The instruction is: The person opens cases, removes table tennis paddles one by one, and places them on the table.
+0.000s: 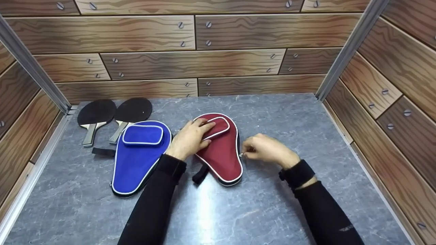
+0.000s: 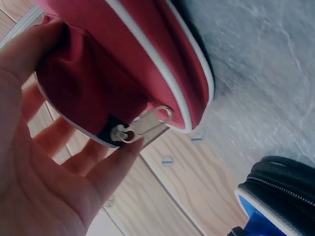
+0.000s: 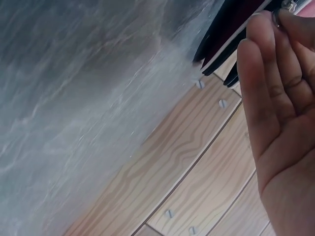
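A red table tennis paddle case (image 1: 223, 156) with white piping lies on the grey table. My left hand (image 1: 192, 136) grips its small front pocket (image 2: 83, 83), thumb on one side and fingers on the other. A metal zipper pull (image 2: 147, 123) of the pocket hangs by the fingertips in the left wrist view. At the case's right edge, my right hand (image 1: 267, 149) pinches the zipper pull (image 1: 241, 154) of the main zip between thumb and forefinger. In the right wrist view, the right hand (image 3: 288, 93) partly hides this pull, and the case's side (image 3: 231, 39) shows a dark gap.
A blue paddle case (image 1: 138, 163) lies left of the red one, beside my left forearm. Behind it are two black paddles (image 1: 97, 112) with pale handles. Black straps (image 1: 201, 175) stick out from both cases. Wood-patterned walls (image 1: 153, 34) enclose the table's back and sides.
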`<act>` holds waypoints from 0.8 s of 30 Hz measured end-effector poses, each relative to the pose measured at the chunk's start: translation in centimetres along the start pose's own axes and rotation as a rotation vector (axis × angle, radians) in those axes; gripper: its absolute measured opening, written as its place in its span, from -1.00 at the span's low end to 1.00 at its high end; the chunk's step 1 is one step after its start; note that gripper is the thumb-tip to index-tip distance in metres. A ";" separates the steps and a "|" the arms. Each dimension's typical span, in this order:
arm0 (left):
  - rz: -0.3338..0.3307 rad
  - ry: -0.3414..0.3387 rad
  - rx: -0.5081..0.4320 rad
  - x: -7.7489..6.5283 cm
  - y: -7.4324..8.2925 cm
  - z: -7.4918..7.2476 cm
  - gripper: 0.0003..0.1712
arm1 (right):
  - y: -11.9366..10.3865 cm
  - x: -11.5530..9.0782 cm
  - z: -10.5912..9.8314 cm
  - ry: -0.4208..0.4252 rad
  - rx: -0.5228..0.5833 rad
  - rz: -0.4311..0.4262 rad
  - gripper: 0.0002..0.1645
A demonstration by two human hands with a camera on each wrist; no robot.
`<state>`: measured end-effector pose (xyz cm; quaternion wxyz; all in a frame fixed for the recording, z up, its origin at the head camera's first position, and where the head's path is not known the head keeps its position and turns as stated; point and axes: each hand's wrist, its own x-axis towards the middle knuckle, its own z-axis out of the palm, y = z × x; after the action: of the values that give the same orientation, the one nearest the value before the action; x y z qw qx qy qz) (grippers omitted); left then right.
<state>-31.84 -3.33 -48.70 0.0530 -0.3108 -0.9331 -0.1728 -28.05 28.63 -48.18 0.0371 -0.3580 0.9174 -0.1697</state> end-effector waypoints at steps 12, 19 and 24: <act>0.006 -0.013 0.020 0.2 1.0 0.1 -0.19 | 1.4 -0.2 -0.3 0.142 -0.105 0.146 -0.92; 0.000 -0.006 0.043 0.0 2.1 0.1 -0.15 | 1.5 -0.1 0.0 0.220 -0.199 0.253 -0.85; 0.008 -0.006 0.090 -0.1 2.7 0.2 -0.09 | 1.8 0.0 0.0 0.270 -0.226 0.312 -0.77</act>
<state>-30.16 -1.27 -48.12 0.0649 -0.3121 -0.9389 -0.1295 -29.18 29.84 -48.83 -0.1004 -0.1880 0.9714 -0.1045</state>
